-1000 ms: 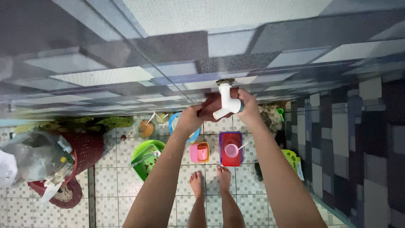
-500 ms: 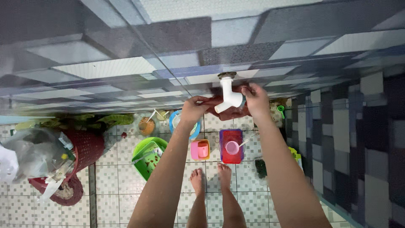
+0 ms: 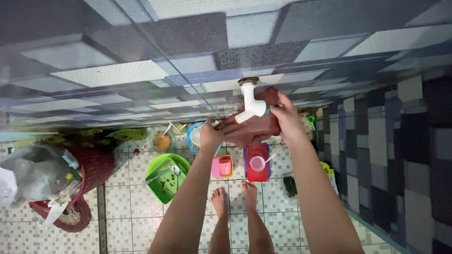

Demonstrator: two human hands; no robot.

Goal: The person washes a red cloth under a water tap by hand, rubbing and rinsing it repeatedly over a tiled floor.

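1. The left hand and right hand both clasp a reddish-brown slab, pressed under the white plastic tap.
2. Wet skin could let the slab slip; it would drop towards the red tub directly below the grip.
3. Below the grip, to its right, a yellow-green packet lies against the wall.
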